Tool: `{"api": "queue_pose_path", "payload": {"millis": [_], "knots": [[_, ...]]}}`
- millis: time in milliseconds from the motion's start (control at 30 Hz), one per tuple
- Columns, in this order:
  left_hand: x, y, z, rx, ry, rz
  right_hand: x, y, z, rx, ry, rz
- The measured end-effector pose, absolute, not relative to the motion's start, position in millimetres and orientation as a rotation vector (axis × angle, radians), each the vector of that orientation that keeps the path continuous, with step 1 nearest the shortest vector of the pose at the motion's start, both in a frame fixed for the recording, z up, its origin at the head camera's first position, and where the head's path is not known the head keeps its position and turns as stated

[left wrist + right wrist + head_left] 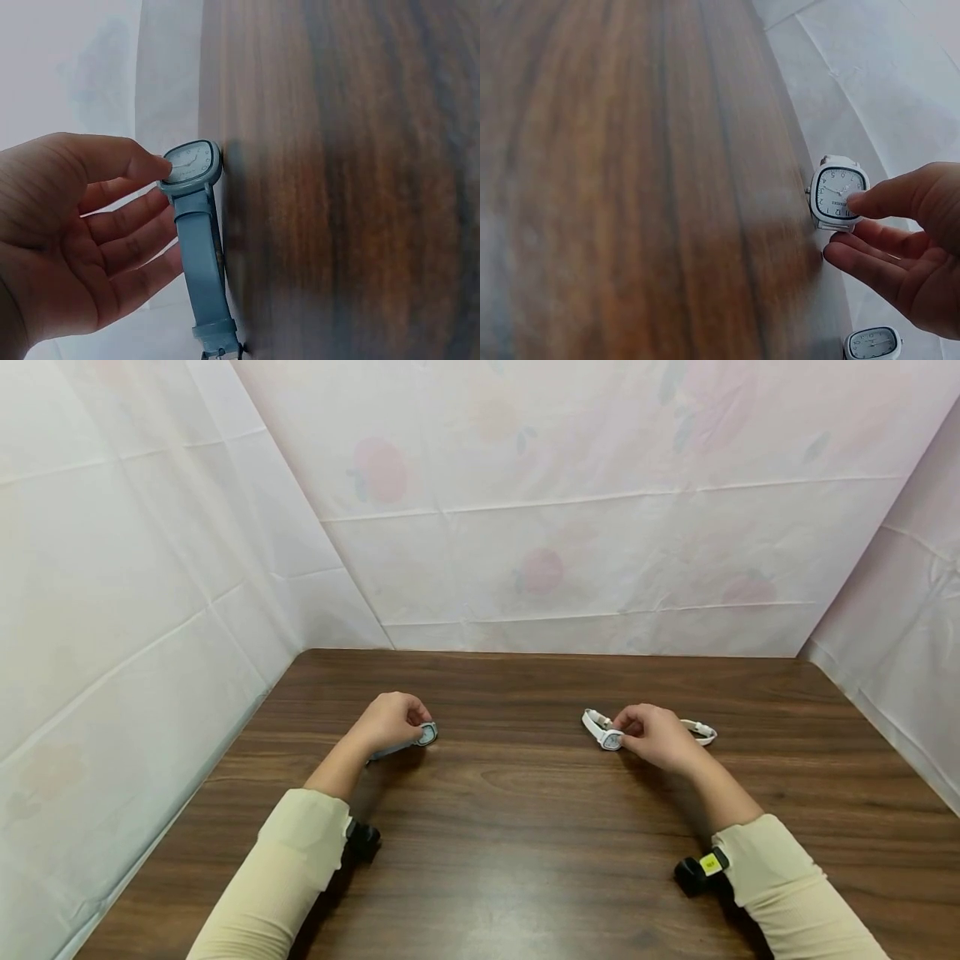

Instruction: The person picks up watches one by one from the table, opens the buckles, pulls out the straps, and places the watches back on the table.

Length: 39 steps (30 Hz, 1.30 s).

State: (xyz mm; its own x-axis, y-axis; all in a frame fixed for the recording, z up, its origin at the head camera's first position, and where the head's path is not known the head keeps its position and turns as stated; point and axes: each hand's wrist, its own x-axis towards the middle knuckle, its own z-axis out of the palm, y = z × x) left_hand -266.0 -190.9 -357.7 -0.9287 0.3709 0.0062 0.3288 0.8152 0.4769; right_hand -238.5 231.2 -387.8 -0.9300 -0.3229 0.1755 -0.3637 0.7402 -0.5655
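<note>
Dark wooden table is bearing two watches: the pale blue square-faced strap watch is being pinched by the left hand, the white square-faced watch by the right hand.

The head view looks forward and down from above the near edge of the wooden bench, taking in both forearms and the pale sheeting on the far side. The left wrist view sits very close to the left hand and the blue watch, its picture rotated. The right wrist view sits equally close to the right hand and the white watch. All share the bench top.
</note>
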Motion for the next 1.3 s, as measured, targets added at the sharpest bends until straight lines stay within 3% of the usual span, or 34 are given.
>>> {"api": "queue_pose_path", "payload": {"millis": [700,1067,1300], "knots": [[-251.9,-166.6,-349.9,0.493,3.126,0.682,-224.7,221.6,-381.9,0.609,-2.726,1.073],[-238.7,-147.4,-353.2,0.499,3.05,1.033,-209.9,210.3,-375.5,0.733,-2.651,1.114],[-232.4,-134.6,-355.3,0.506,2.689,1.362,-202.0,203.3,-372.9,0.818,-2.556,1.116]]}}
